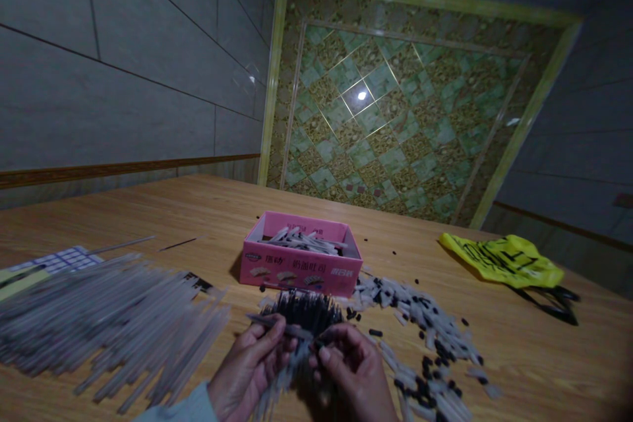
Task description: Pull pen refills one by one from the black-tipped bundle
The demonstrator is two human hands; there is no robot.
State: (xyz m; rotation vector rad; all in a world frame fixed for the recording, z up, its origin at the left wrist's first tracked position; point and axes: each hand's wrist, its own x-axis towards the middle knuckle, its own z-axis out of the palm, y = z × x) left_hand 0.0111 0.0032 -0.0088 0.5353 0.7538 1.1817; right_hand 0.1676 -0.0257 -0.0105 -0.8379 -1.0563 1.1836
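My left hand point(250, 369) is closed around a thin pen tube point(281, 328) that lies across its fingers, and a bundle of similar tubes hangs below the palm. My right hand point(353, 369) pinches something small and dark at the tube's right end. Both hands hover over a bunch of dark-tipped refills point(306, 310) standing on the wooden table point(208, 211). Just beyond them sits a pink cardboard box point(301, 267) holding several pale pen parts.
A wide heap of clear pen barrels point(109, 326) covers the table on the left. Small white and black caps point(425, 343) are scattered to the right. A yellow plastic bag point(502, 260) and black scissors point(554, 303) lie at the far right. Tiled walls stand behind.
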